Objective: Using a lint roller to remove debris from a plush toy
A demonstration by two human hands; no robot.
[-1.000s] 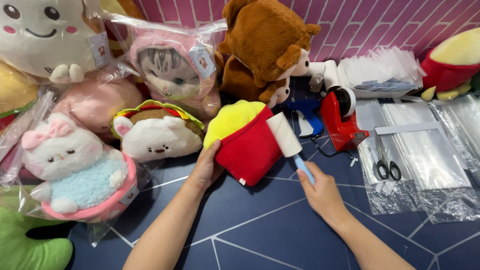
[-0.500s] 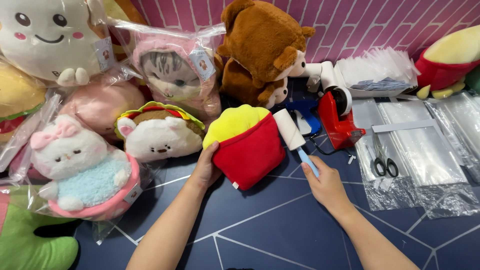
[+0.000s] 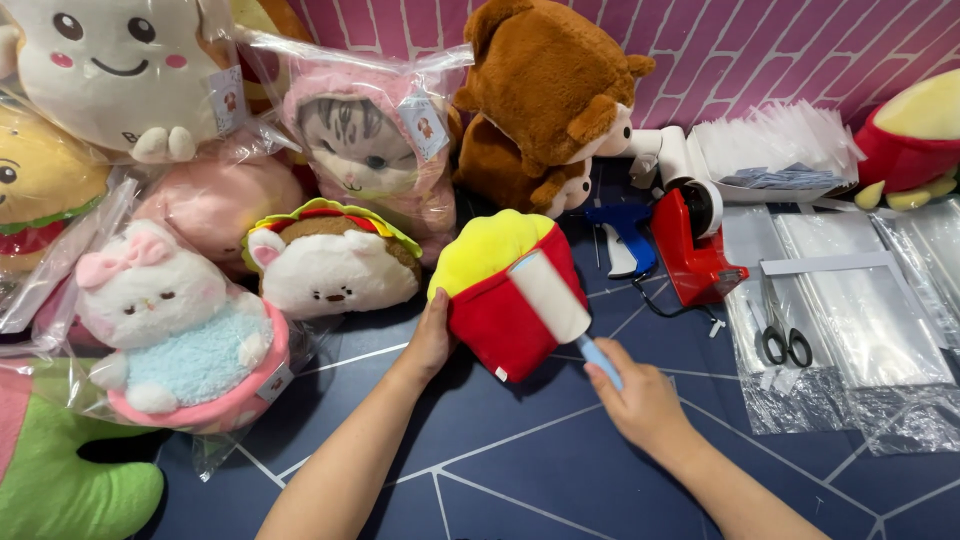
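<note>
A red and yellow plush toy [image 3: 495, 300] shaped like a box of fries lies on the dark blue floor mat. My left hand [image 3: 432, 340] grips its left side. My right hand [image 3: 640, 400] holds the blue handle of a lint roller [image 3: 552, 297], whose white roll rests on the red front of the plush.
Bagged plush toys [image 3: 180, 330] crowd the left, among them a taco-shaped one [image 3: 335, 265]. A brown bear plush [image 3: 545, 100] sits behind. A red tape dispenser [image 3: 695, 245], a blue tagging gun [image 3: 625, 235], scissors [image 3: 780, 335] and clear bags [image 3: 870, 320] lie to the right.
The lint roller has slid down and left across the plush's red front. My left hand has stayed on the toy's side.
</note>
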